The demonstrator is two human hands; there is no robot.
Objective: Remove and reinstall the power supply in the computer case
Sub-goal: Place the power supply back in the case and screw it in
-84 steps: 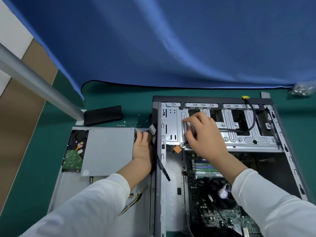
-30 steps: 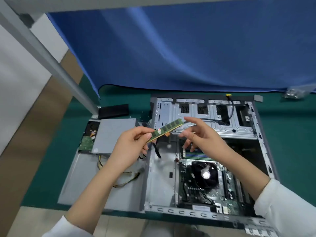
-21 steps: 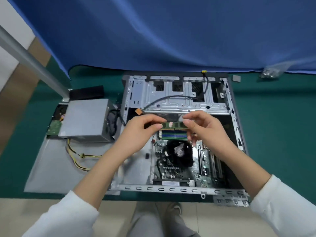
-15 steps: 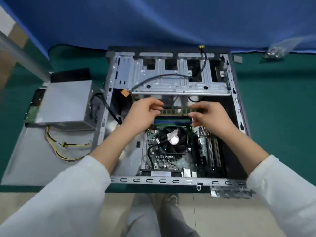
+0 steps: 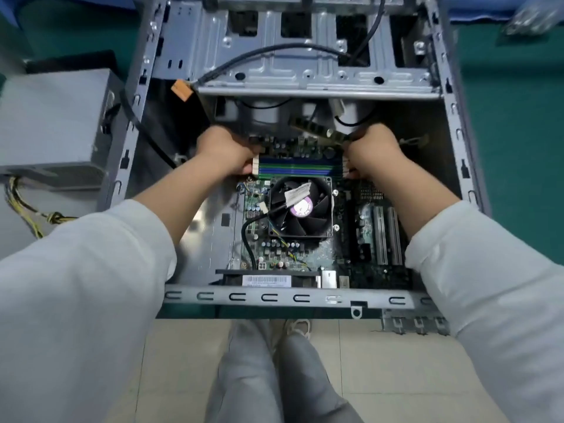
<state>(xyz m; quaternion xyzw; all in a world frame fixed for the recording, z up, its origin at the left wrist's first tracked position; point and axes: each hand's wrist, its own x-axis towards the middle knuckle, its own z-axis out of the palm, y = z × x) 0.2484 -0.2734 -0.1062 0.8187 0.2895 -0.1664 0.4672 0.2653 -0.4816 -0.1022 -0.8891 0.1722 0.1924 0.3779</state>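
Note:
The open computer case [image 5: 274,298] lies on its side on the green table. The grey power supply [image 5: 52,117] sits outside the case to its left, trailing yellow cables [image 5: 24,206]. My left hand [image 5: 224,152] is curled at the left end of the memory slots [image 5: 300,169], its fingers on the white latches. At the right end of the slots my right hand [image 5: 374,149] pinches a green memory stick [image 5: 317,129], which tilts up and to the left above the board.
A CPU fan [image 5: 300,206] sits just below the slots on the motherboard [image 5: 305,261]. The metal drive cage [image 5: 274,56] spans the far end, with a black cable and an orange connector [image 5: 181,90] hanging there. A plastic bag [image 5: 531,16] lies at the far right.
My left hand has let go of the memory stick and dropped to the slots' left latches. My right hand alone keeps the stick. My head has come closer to the case.

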